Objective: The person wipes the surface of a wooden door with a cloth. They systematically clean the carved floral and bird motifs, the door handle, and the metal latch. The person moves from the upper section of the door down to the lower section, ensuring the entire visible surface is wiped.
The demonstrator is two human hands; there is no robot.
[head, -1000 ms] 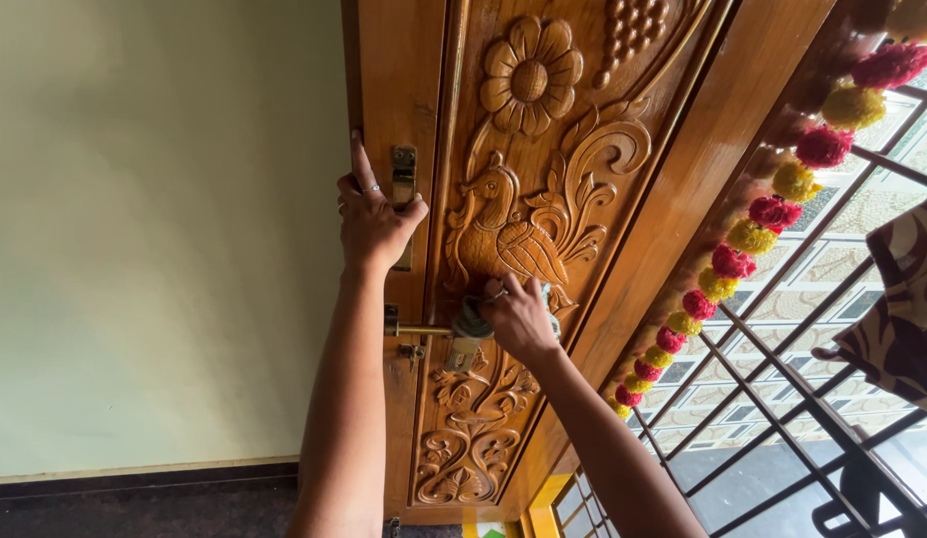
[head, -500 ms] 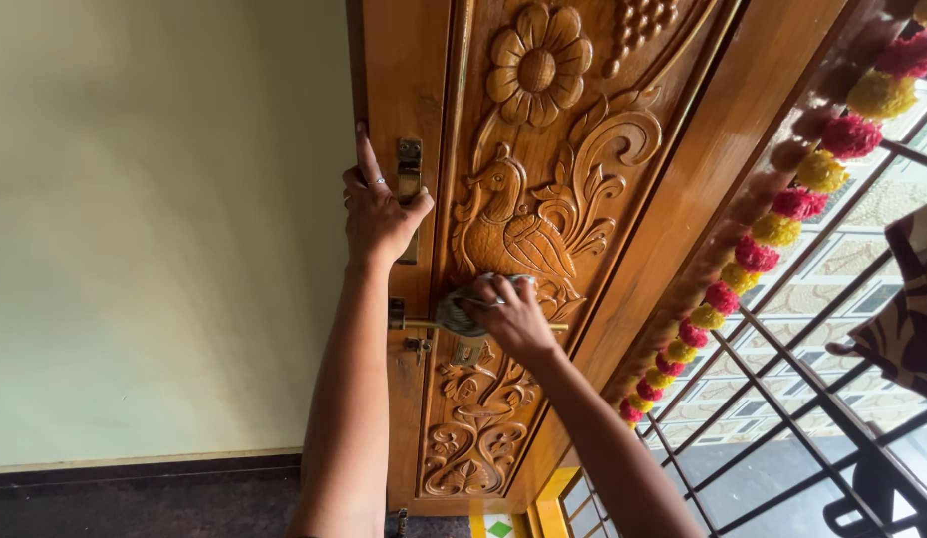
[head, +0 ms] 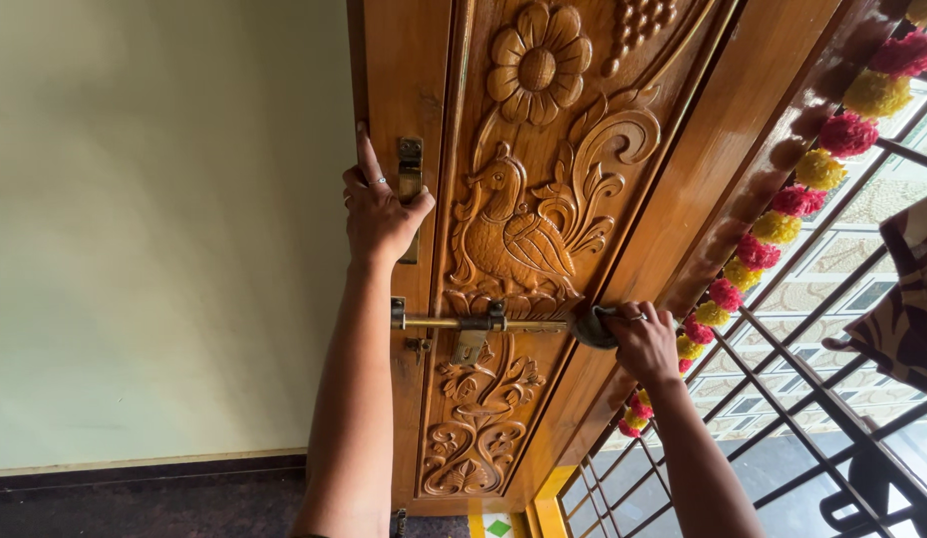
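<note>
A person stands at a carved wooden door (head: 543, 199), left hand (head: 379, 214) pressed against its edge beside a small brass plate (head: 410, 164), fingers partly spread and forefinger pointing up, a ring showing. The right hand (head: 643, 344) is closed around a bunched grey cloth (head: 590, 327), held against the right end of the long brass sliding bolt (head: 473, 323) that runs level across the door beneath a carved peacock (head: 513, 234). The cloth looks soft and light, easily wadded in the fist; the bolt looks stiff, smooth and likely slippery, best gripped around the rod or at its small hanging handle (head: 468, 347), which neither hand touches. The door itself appears heavy and solid, steadied well at its edge. A garland of pink and yellow flowers (head: 772, 219) hangs slantwise along the door frame at right, just behind the right hand, before a dark metal grille (head: 782, 399). A plain pale wall (head: 154, 219) fills the left. No packages, labels or signs are visible.
</note>
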